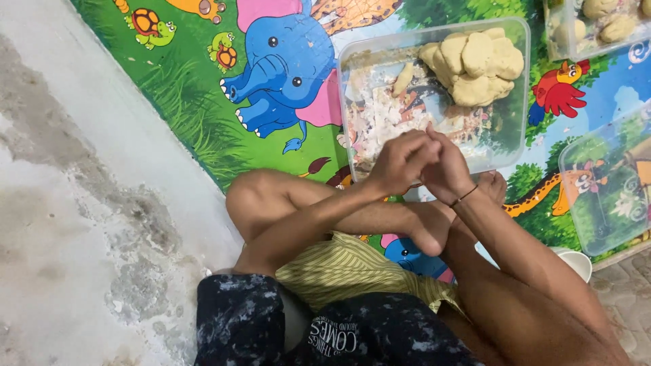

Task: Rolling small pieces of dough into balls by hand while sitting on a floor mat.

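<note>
You are sitting cross-legged on a cartoon animal mat, pressing your left hand and right hand together just over the near edge of a clear plastic tray. The fingers of both hands are curling in against each other, palm to palm, as if rolling something between them; whatever is in there is hidden, so you cannot tell what they are clasping, though it is likely a bit of dough.

The risk, as it looks from here: your hands are hovering right at the tray's near rim, above your crossed legs, so a piece slipping out could be falling onto your leg or the mat rather than back into the tray. The tray floor is also smeared with flour and scraps, which could be sticking to anything dropped there.

Counting: one big lump of pale dough is sitting in the far right corner of that tray, with one small stray piece just left of it. A second container at the far right is holding at least three dough balls. One empty clear lid or tray is lying to the right, and one white bowl's rim is peeking out near your right forearm.
</note>
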